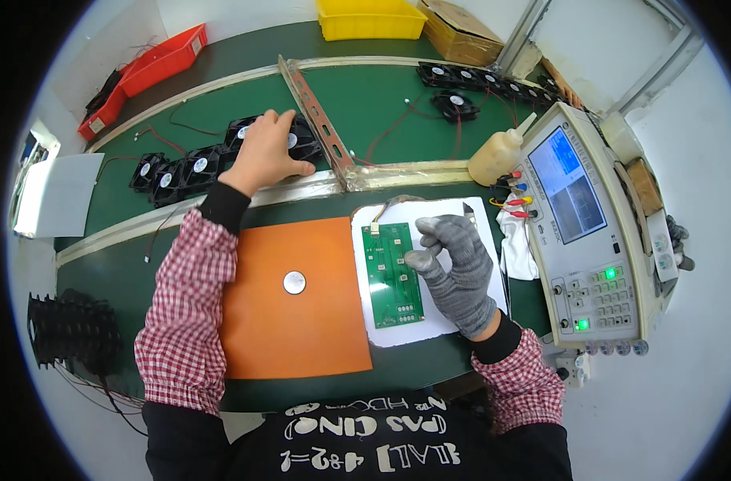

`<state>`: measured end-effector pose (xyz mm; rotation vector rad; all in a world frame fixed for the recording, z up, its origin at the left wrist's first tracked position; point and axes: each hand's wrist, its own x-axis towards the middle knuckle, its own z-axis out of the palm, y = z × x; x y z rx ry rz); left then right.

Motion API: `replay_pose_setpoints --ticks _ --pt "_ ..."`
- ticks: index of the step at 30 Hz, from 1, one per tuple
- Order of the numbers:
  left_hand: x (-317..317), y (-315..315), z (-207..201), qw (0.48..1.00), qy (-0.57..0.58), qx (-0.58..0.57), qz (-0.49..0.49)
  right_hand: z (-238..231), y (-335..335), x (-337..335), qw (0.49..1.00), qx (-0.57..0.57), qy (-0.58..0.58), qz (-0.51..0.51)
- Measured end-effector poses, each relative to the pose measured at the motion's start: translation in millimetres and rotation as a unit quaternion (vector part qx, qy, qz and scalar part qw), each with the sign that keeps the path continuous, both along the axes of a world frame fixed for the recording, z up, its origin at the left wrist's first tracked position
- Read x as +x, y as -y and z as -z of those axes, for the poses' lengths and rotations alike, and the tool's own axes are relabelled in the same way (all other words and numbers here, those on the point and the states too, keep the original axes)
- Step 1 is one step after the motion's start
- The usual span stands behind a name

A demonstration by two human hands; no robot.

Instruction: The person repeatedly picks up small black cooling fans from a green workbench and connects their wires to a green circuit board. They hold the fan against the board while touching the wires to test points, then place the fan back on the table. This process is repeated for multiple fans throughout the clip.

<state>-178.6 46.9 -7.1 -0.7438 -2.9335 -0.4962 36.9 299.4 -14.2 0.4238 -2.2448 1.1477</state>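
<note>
My left hand is bare and reaches over a row of black cooling fans. Its fingers and thumb close around the right-end fan, at the far and near edges; the palm hides part of the row. My right hand wears a grey knitted glove and hovers by the right edge of a green circuit board. Its fingers are curled, the thumb stands apart from them, and nothing shows between. The board lies on a white pad, with a small wired connector at its upper left corner.
An orange mat bears a round silver disc. At right stand a tester with a screen and a squeeze bottle. A slotted metal bar divides the rear bench. Beyond are red bins, a yellow bin and more fans.
</note>
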Motion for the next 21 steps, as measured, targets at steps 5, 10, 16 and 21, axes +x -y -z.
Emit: replay_pose_setpoints --ticks 5,10,16,21 --pt "100.5 -48.5 -57.5 0.891 -0.07 0.139 0.426 0.6 -1.5 4.3 0.999 -0.036 -0.024 0.003" --pt "187.4 -7.3 -72.5 0.795 0.026 0.12 0.595 -3.0 15.1 6.6 0.971 0.119 -0.015 -0.208" --pt "145.5 65.4 -81.1 0.955 -0.131 -0.181 0.194 -6.1 -2.9 -4.5 0.949 0.315 0.005 -0.03" --pt "142.1 79.6 -64.8 0.957 -0.269 -0.078 0.081 -1.7 -7.3 -3.9 0.976 0.129 0.174 -0.012"
